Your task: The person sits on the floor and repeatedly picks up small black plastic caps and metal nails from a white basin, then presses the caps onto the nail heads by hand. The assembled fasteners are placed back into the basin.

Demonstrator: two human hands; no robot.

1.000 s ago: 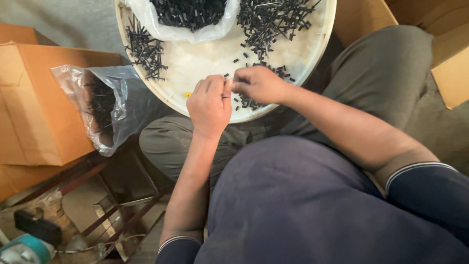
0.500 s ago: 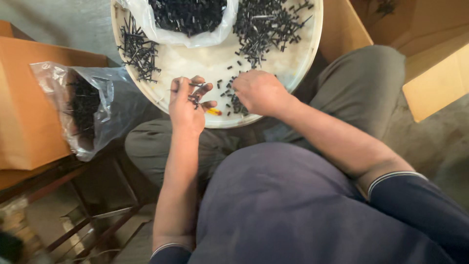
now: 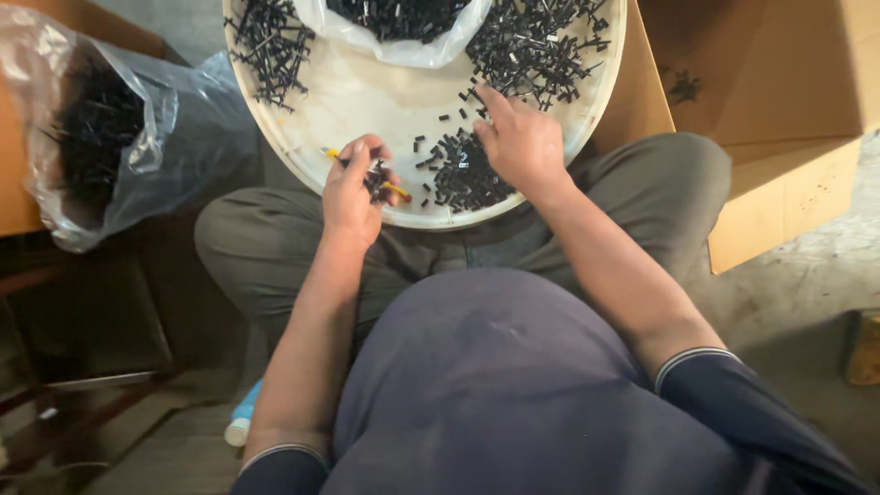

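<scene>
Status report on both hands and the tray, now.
Left hand closed on small black parts and a yellow stick. Right hand open, fingers spread on loose black parts in white round tray. Nothing blocking either hand.

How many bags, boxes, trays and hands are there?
Plastic bags of black parts: 2, one beside the tray, one on it
Cardboard boxes: 2
Round white tray: 1
Hands: 2, left hand, right hand
Total: 7
</scene>
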